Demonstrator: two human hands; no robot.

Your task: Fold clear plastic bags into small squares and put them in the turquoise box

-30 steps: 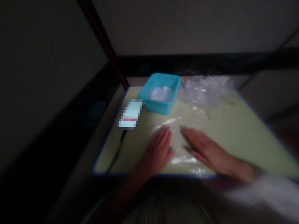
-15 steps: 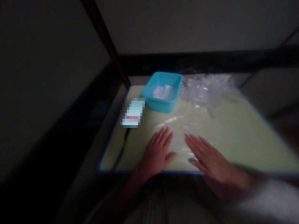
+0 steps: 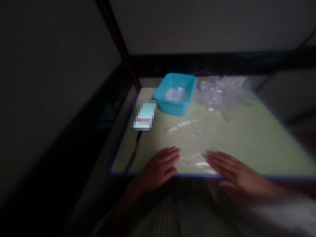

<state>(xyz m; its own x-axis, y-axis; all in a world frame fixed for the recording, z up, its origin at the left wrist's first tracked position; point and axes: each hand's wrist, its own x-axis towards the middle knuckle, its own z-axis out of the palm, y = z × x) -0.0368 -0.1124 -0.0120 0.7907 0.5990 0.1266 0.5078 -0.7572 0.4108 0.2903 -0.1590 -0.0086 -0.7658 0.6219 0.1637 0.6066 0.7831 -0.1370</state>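
Observation:
A clear plastic bag [image 3: 195, 141] lies flat on the pale green mat [image 3: 247, 138]. My left hand [image 3: 155, 168] rests flat at the mat's near edge, fingers stretched out, beside the bag's left side. My right hand [image 3: 234, 169] lies flat with fingers spread on the bag's near right corner at the mat's edge. Neither hand grips anything.
A turquoise tub [image 3: 176, 93] with clear plastic inside stands at the back of the mat. A heap of crumpled clear plastic [image 3: 222, 90] lies to its right. A blurred small card [image 3: 144, 115] and a dark cable [image 3: 132, 154] sit at the left. The room is dim.
Both hands have slid back across the bag towards me, from the mat's middle to its near edge, and moved further apart.

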